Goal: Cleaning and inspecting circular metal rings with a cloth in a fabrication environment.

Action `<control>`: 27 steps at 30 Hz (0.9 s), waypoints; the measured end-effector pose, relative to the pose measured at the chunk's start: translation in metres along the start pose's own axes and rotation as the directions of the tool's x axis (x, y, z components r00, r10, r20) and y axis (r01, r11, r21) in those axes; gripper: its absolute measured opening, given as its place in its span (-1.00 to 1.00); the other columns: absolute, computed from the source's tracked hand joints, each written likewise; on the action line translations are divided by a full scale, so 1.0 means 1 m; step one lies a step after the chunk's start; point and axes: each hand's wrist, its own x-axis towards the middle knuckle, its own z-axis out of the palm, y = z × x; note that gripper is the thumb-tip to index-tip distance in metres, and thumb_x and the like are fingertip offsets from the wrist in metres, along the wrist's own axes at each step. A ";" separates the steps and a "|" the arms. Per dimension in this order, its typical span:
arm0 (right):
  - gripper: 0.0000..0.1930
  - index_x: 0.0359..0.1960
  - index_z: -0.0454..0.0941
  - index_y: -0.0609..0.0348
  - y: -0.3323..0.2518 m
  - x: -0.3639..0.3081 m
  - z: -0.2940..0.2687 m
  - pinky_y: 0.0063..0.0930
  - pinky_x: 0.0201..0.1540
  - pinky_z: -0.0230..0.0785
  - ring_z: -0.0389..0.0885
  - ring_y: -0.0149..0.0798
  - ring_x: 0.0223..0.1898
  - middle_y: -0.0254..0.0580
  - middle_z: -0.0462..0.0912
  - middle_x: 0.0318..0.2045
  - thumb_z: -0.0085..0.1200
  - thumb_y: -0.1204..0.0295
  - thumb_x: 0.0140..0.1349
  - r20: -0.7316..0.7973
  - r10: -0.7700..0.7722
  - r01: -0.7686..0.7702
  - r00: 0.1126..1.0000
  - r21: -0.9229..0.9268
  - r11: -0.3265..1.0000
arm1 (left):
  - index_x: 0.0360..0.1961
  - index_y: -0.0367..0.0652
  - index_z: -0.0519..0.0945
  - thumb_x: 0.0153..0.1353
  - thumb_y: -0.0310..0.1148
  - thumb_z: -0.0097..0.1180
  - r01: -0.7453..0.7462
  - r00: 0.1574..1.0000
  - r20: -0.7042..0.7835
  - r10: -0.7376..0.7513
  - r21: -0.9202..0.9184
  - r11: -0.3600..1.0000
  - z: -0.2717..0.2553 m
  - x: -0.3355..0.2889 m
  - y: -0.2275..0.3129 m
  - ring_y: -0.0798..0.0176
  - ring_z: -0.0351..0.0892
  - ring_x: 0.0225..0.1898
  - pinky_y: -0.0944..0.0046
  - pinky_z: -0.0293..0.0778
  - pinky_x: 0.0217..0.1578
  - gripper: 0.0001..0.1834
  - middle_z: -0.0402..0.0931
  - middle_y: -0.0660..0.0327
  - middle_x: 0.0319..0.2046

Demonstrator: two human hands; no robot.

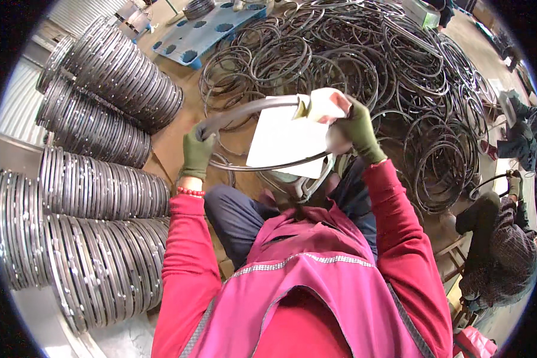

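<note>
A dark grey hoop, like a bicycle rim [248, 110], is held up in front of my lap between both hands. My left hand [198, 150], in a green glove, is wrapped round the hoop's left side. On the right side, my gloved right hand [360, 132] grips a pale whitish-pink cloth [327, 102] folded over the hoop. Part of that side is blurred, and the cloth hides the hoop under it. Below the hoop lies a white sheet or board [278, 138], over something standing between my knees.
Tall stacks of similar hoops [104, 186] stand at my left. A large tangled heap of hoops [346, 59] spreads over the floor ahead and to the right. A blue pallet [212, 37] lies at the far left. Another person [501, 256] sits at the right, holding a hoop.
</note>
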 end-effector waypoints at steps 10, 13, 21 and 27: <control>-0.51 -0.13 0.49 0.13 -0.052 0.018 -0.018 -0.34 -0.23 0.42 0.57 0.00 -0.24 -0.04 0.59 -0.27 0.26 0.39 -0.21 0.064 -0.100 0.118 0.993 -0.462 0.879 | 0.22 -0.20 0.17 -0.11 -0.54 0.24 -0.470 0.865 0.288 0.411 0.178 0.864 0.042 0.020 0.102 0.23 0.39 -0.01 0.26 0.33 -0.01 -0.20 0.38 0.11 0.01; -0.49 -0.10 0.48 0.09 -0.065 0.019 0.000 -0.29 -0.22 0.43 0.56 -0.03 -0.21 -0.08 0.58 -0.24 0.25 0.38 -0.21 0.126 -0.152 0.197 0.980 -0.648 0.736 | 0.09 -0.12 0.35 -0.15 -0.25 0.31 -0.567 0.821 0.283 0.495 0.307 0.764 0.064 0.026 0.114 0.04 0.50 -0.14 0.16 0.44 -0.19 -0.30 0.49 0.00 -0.16; -0.74 -0.29 0.51 0.03 -0.118 0.024 0.054 -0.29 -0.28 0.44 0.59 -0.12 -0.30 -0.22 0.59 -0.39 0.13 0.39 -0.10 0.399 -0.148 0.420 0.905 -0.779 0.465 | -0.21 -0.07 0.58 -0.05 -0.19 0.17 -0.402 0.916 0.219 0.337 0.480 0.780 0.066 0.011 0.111 -0.01 0.57 -0.35 0.12 0.45 -0.40 -0.65 0.56 0.04 -0.41; -0.51 -0.17 0.46 0.24 -0.049 0.023 0.012 -0.43 -0.13 0.37 0.56 -0.11 -0.21 -0.05 0.56 -0.29 0.21 0.57 -0.28 0.188 -0.299 0.353 0.936 -0.541 0.764 | -0.19 -0.05 0.59 -0.07 -0.47 0.18 -0.171 0.984 0.109 0.138 0.413 0.894 0.045 0.004 0.096 0.18 0.60 -0.44 0.31 0.46 -0.42 -0.67 0.60 0.15 -0.39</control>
